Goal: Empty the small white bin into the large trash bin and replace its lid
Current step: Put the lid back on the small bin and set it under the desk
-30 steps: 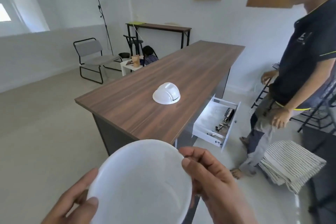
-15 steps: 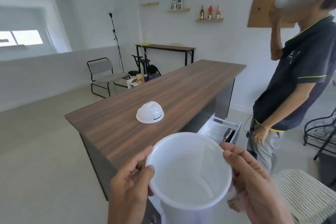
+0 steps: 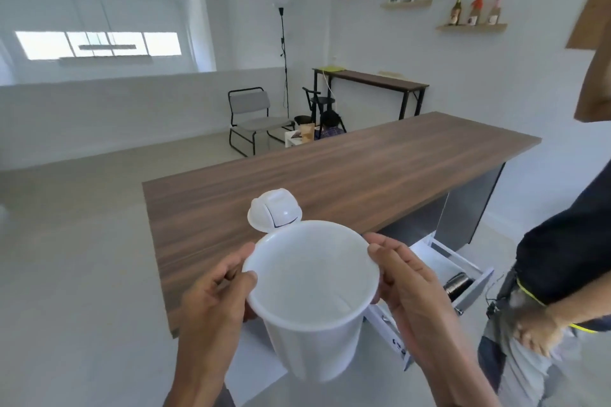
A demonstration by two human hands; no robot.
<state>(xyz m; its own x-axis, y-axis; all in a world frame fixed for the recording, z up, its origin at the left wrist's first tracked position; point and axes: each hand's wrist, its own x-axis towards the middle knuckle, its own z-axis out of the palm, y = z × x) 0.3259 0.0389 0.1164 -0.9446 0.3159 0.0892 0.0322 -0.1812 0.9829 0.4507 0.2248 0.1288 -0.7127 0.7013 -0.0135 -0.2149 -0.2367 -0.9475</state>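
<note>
I hold the small white bin [image 3: 310, 291] upright in front of me, its mouth facing the camera and nothing visible inside. My left hand [image 3: 215, 301] grips its left rim and side; my right hand [image 3: 410, 287] grips its right rim. The bin's white domed lid [image 3: 274, 212] lies on the brown wooden table [image 3: 363, 168], just beyond the bin's far rim. No large trash bin is in view.
An open white drawer [image 3: 463, 277] with dark items juts out under the table's right side. A person in a dark shirt [image 3: 568, 258] stands close on the right. A grey chair [image 3: 254, 119], a floor lamp and a narrow side table stand at the far wall.
The bin has come up and forward toward the table, and the view has lifted; the lid now sits right behind the bin's rim. Both hands kept their hold.
</note>
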